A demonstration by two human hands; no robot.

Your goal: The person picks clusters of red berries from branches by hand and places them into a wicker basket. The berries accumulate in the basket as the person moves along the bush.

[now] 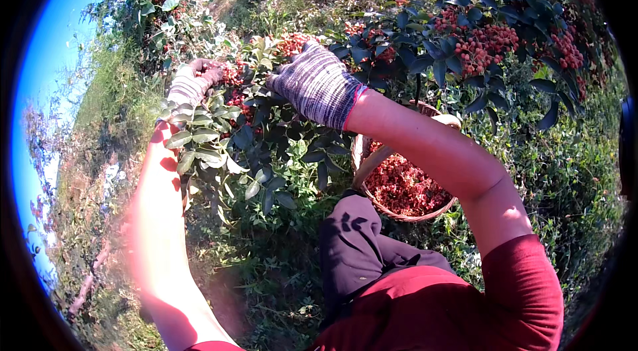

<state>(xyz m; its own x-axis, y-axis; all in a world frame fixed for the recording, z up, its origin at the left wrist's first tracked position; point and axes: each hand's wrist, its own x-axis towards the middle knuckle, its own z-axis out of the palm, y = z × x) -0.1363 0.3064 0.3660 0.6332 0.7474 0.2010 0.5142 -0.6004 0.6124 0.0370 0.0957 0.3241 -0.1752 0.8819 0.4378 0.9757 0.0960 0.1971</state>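
Both of my hands wear striped knit gloves and are among the leaves of a shrub with red berry clusters, which look like Sichuan pepper. My left hand (196, 81) has its fingers curled at a red berry cluster (232, 74); whether they grip it is unclear. My right hand (315, 83) is back-side up, a little to the right, with its fingertips largely hidden. Just beyond it another berry cluster (292, 44) shows against the glove. Green leaves (203, 127) hang below my left hand. More red berries (240, 101) sit in shade between the hands.
A wicker basket (394, 215) with a curved handle holds many picked red berries (406, 184), beside my knee and partly under my right forearm. Leafy branches with berry clusters (486, 47) spread at the right. A bare branch (89, 281) stands at lower left. Weeds cover the ground.
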